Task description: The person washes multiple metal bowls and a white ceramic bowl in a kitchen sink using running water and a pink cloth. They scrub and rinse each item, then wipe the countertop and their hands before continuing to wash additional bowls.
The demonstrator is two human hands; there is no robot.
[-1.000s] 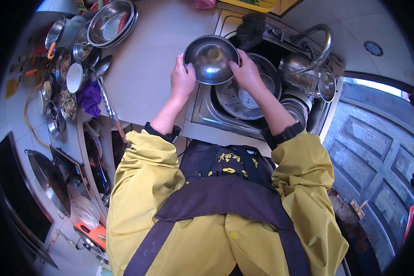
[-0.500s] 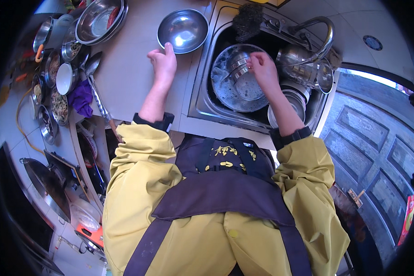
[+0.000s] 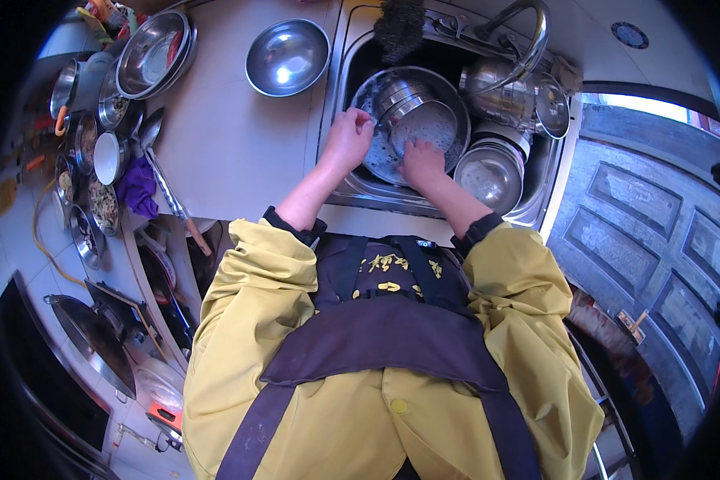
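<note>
A wide metal basin (image 3: 358, 94) of soapy water stands in the sink, with several metal bowls (image 3: 398, 90) stacked in it. In front of that stack a round metal bowl (image 3: 444, 120) lies in the suds. My right hand (image 3: 422, 164) is closed at its near rim, the fingertips dipping inside. My left hand (image 3: 348, 142) hovers by the basin's left rim with its fingers curled in, and nothing shows in them. Left of the sink, a shiny metal bowl (image 3: 288, 58) rests on the counter, apart from both hands.
Right of the basin, more bowls (image 3: 492, 178) and a metal pot (image 3: 496, 86) fill the sink (image 3: 336, 104) under a curved faucet (image 3: 542, 36). A dark scouring pad (image 3: 398, 30) sits at its back edge. Dishes of food, a purple cloth (image 3: 138, 188) and a long-handled ladle (image 3: 166, 172) crowd the left.
My left hand has left the counter bowl and moved right to the basin, its fingers curling in. My right hand has come down and nearer, from the stacked bowls to the near bowl's rim.
</note>
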